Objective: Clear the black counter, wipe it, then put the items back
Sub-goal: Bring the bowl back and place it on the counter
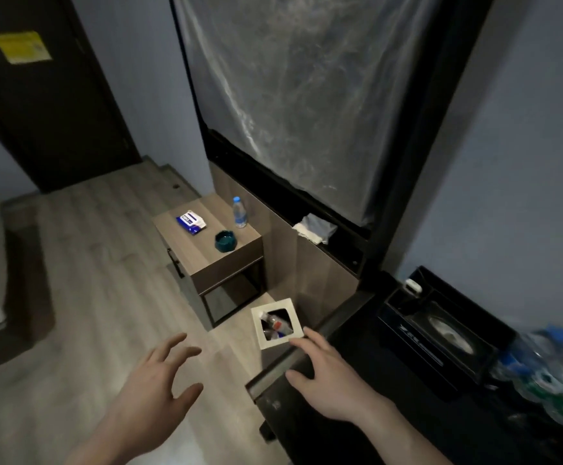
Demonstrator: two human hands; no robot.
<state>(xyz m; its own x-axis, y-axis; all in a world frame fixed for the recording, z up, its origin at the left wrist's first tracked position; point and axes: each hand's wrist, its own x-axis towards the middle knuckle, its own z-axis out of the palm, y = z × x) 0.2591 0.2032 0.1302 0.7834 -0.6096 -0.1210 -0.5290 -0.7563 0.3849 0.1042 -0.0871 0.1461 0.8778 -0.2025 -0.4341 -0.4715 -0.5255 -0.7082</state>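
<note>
Counter [390,374] (one tray [441,330]), two hands

to my right the black counter [367,360] carries a black tissue box [441,333] and, at its far right, a blurred cluster of plastic water bottles [555,367]. ahead, the wooden side table [202,253] holds a blue-and-white wipes pack [191,223], a teal ashtray [225,240] and a blue-capped water bottle [239,212]. a white-rimmed bin [278,323] stands on the wood floor [98,297].

Bin [277,327] left of counter [390,380]; tissue box [441,333] on counter, bottles [555,367] probably right.
</note>
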